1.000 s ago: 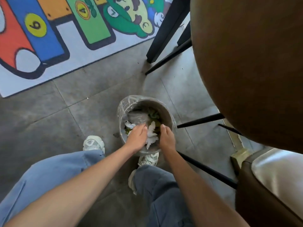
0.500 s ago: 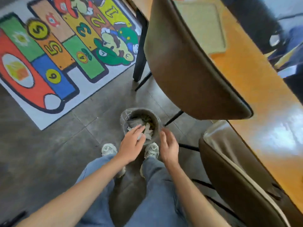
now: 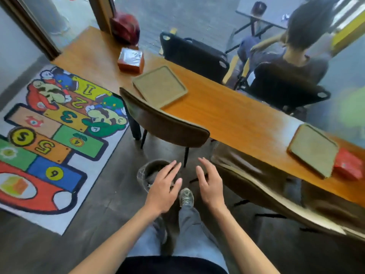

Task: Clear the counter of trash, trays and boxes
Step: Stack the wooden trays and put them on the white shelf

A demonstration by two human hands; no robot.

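While both hands have lifted out of the bin (image 3: 147, 171), left hand (image 3: 164, 189) and right hand (image 3: 210, 183) hover empty, fingers spread; two trays (image 3: 160, 86) lie well beyond on the table (image 3: 227, 115).

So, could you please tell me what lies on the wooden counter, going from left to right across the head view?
Dark red rounded object → shiny red-brown box → square tan tray → second tan tray → bright red box, which lies against that tray's right edge.
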